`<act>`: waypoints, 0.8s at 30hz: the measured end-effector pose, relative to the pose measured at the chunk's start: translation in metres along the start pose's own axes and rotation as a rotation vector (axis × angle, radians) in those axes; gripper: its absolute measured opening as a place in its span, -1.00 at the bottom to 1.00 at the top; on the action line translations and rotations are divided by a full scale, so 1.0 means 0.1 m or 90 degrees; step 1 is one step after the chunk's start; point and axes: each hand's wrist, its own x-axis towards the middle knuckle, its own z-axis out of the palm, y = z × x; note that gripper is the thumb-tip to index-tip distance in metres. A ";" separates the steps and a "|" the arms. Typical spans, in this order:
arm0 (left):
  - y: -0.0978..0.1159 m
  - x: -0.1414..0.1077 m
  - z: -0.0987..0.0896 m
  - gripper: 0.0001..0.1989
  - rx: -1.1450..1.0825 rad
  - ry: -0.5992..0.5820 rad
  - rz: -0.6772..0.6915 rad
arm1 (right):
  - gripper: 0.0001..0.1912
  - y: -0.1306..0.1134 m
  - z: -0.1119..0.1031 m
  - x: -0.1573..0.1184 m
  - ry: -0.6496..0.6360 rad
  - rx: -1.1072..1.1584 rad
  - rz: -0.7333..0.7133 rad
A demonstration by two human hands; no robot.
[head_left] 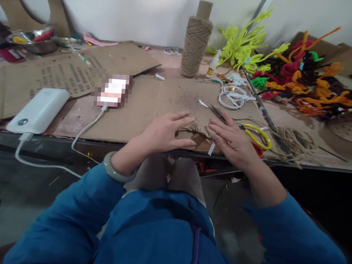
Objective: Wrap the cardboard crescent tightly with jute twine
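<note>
A small piece of brown knotted twine lies flat on the cardboard sheet near the table's front edge. On its left side is my left hand, thumb and fingers stretched apart, fingertips at the twine's edge. My right hand is at the other end, its fingers extended over the cardboard and close to the twine. Whether either hand presses on it I cannot tell. Partly hidden under my right hand are scissors with yellow and red handles, their blades pointing away to the left. A white paper strip lies between the hands.
A twine spool stands at the back beside a small glue bottle. Colourful fuzzy stems and loose twine lie right. White coiled bands sit behind my right hand. A power bank and cabled phone lie left.
</note>
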 end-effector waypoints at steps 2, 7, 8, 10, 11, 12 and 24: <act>-0.05 -0.11 -0.03 -0.33 -0.008 0.075 -0.014 | -0.53 -0.02 0.00 -0.01 -0.019 -0.050 -0.008; -0.05 -0.48 0.00 -0.28 0.128 0.119 -0.023 | -0.34 -0.16 0.08 0.08 -0.129 -0.166 -0.042; -0.03 -0.53 0.02 -0.27 0.151 0.111 -0.024 | -0.26 -0.19 0.11 0.12 -0.143 -0.174 -0.061; 0.00 -0.61 0.04 -0.26 0.188 0.085 -0.022 | -0.10 -0.23 0.15 0.22 -0.168 -0.174 -0.105; 0.01 -0.63 0.05 -0.27 0.198 0.072 -0.019 | -0.03 -0.24 0.17 0.27 -0.183 -0.169 -0.126; 0.02 -0.64 0.06 -0.27 0.204 0.062 -0.016 | 0.02 -0.25 0.19 0.32 -0.202 -0.162 -0.144; 0.01 -0.66 0.09 -0.31 0.161 0.066 -0.014 | 0.11 -0.15 0.21 0.45 -0.329 0.006 -0.117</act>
